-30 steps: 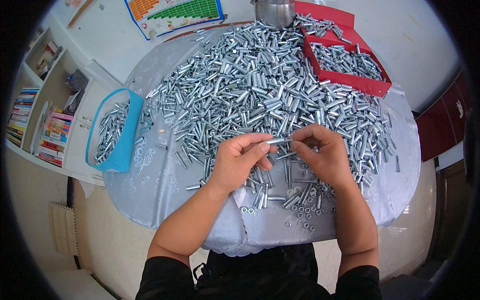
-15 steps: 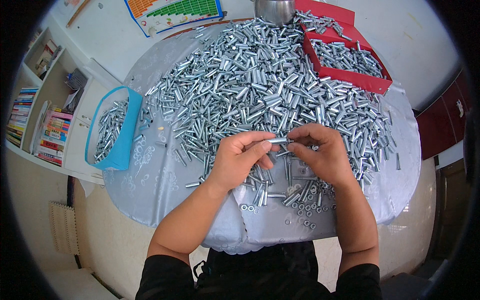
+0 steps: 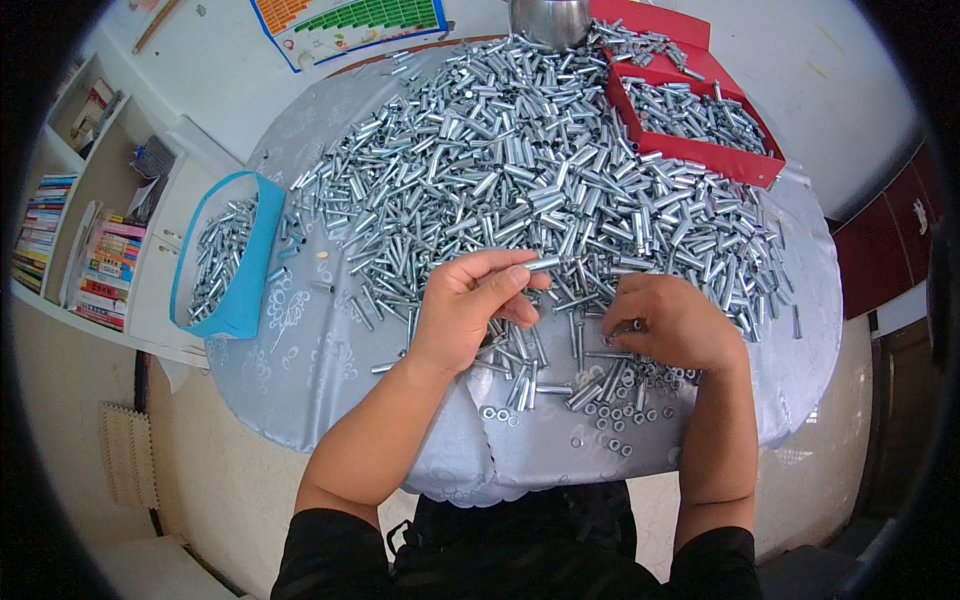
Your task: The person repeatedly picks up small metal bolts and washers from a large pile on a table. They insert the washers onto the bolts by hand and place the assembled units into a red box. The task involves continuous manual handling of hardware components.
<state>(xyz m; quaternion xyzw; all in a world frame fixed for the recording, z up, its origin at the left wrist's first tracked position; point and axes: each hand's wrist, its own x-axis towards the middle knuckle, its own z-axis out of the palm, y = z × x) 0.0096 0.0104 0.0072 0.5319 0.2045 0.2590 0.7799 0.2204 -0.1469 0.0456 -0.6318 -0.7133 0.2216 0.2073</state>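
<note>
My left hand (image 3: 470,305) pinches a shiny metal sleeve (image 3: 543,264) between thumb and fingers, and the sleeve points to the right, above the near edge of the pile. My right hand (image 3: 675,322) is apart from it, lower and to the right, with its fingers curled downward over the loose parts. What those fingers hold, if anything, is too small and hidden to name. Below the hands lie small nuts (image 3: 602,411) and several long bolts (image 3: 530,388). A large heap of metal sleeves and bolts (image 3: 500,150) spreads beyond both hands.
A blue bin (image 3: 262,260) with metal parts stands at the left of the round table, which has a silvery cloth (image 3: 300,390). At the back right is an open red box (image 3: 700,160) of bolts, beside a metal pot (image 3: 550,22). A bookshelf (image 3: 100,210) stands farther left.
My right hand has let go of the right end of the piece in my left hand and moved right and down toward the nuts. The left hand still holds the sleeve, slightly higher.
</note>
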